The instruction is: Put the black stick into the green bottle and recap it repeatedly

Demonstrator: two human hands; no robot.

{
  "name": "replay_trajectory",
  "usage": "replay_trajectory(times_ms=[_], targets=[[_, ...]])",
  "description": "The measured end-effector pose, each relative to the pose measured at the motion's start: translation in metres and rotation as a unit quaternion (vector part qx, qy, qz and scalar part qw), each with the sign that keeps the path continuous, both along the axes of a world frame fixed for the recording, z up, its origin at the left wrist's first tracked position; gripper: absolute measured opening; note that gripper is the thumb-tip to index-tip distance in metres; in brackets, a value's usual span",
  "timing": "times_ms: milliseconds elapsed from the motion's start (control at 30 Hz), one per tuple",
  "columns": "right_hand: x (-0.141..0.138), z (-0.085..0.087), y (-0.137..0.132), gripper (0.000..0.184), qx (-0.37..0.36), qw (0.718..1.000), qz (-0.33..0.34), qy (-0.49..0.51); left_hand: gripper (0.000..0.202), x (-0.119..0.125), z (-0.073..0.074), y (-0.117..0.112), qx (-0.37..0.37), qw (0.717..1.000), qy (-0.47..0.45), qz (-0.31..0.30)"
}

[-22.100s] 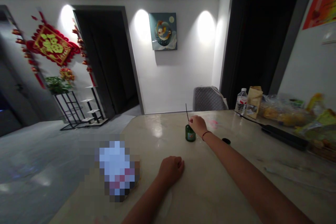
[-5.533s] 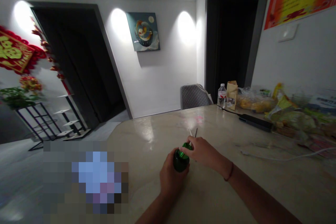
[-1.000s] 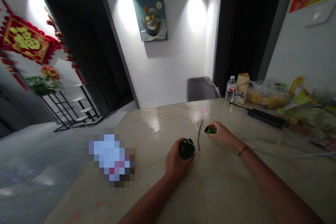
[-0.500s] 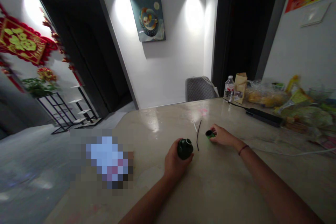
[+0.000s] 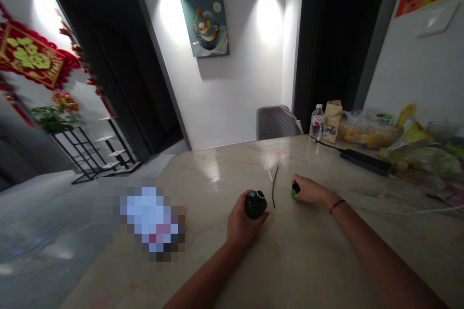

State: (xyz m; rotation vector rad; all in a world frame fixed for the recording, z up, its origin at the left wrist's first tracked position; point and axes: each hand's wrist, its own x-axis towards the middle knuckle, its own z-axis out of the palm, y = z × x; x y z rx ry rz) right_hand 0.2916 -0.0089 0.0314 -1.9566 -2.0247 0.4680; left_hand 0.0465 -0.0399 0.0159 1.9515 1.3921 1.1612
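Note:
My left hand (image 5: 239, 222) is wrapped round a dark green bottle (image 5: 255, 205), whose white-rimmed mouth faces up and to the right. To the right, my right hand (image 5: 308, 189) grips a small green cap (image 5: 295, 192) by its side, with its dark hollow showing. The cap is at or just above the tabletop; I cannot tell whether it touches. Between the hands and a little beyond lies a thin dark stick (image 5: 274, 187), slightly bent. Beside that stick is a short white stick (image 5: 269, 173).
The pale stone table (image 5: 217, 188) stretches across the front. At the back right stand a water bottle (image 5: 317, 123) and a paper bag (image 5: 332, 121), near a black power strip (image 5: 364, 161) and plastic-wrapped food (image 5: 369, 131). A white cable crosses the right side. A grey chair (image 5: 277, 123) stands behind.
My right hand has shifted slightly right with the green cap and turned it, so more of its green side shows. My left hand and the bottle have barely moved.

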Motion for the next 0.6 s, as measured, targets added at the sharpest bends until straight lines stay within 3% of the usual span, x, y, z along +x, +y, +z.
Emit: replay_trajectory(times_ms=[167,267,400,600], targets=[[-0.01,0.004,-0.004,0.04,0.045,0.996,0.008,-0.078,0.067,0.0,0.0,0.001,0.004,1.0,0.002,-0.011],[-0.021,0.009,-0.006,0.049,0.102,0.992,0.034,-0.073,0.067,0.0,0.001,0.0,0.0,1.0,-0.003,-0.007],[-0.043,0.015,-0.009,0.046,0.128,0.989,0.071,-0.019,0.067,-0.001,0.001,0.0,-0.009,1.0,-0.025,0.011],[-0.072,0.015,-0.019,0.043,0.057,0.971,0.167,0.164,0.054,-0.002,0.001,0.003,-0.036,0.996,-0.077,0.032]])
